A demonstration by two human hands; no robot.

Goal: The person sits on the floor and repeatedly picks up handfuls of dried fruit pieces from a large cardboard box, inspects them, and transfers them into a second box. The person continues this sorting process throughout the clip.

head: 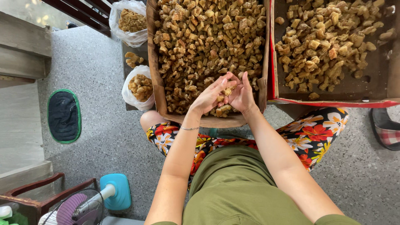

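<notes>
Landmark: the brown cardboard box [156, 79] heaped with golden-brown fried chunks [208, 37], straight ahead of your knees.
Left hand [209, 98]: you hold it over the near end of that box, palm turned inward, fingers together and curled lightly against a few chunks.
Right hand [241, 95]: it meets your left hand over the same near end, fingers close together and bent around the same small clump of pieces [227, 90]; how firmly they press I cannot tell.
Held pieces: pinched between your two hands, just above the heap inside the box.
Wrist: a thin silver bracelet [189, 128] sits on your left arm, just short of the box's near wall.
Right of the box: a second, red-edged cardboard tray [375, 89] touches it, its chunks spread thinner.
Left of the box: two clear plastic bags [139, 85] of the same chunks, one near, one farther up.
Further left: an oval dark mat with a green rim [63, 116] on the speckled floor.
</notes>
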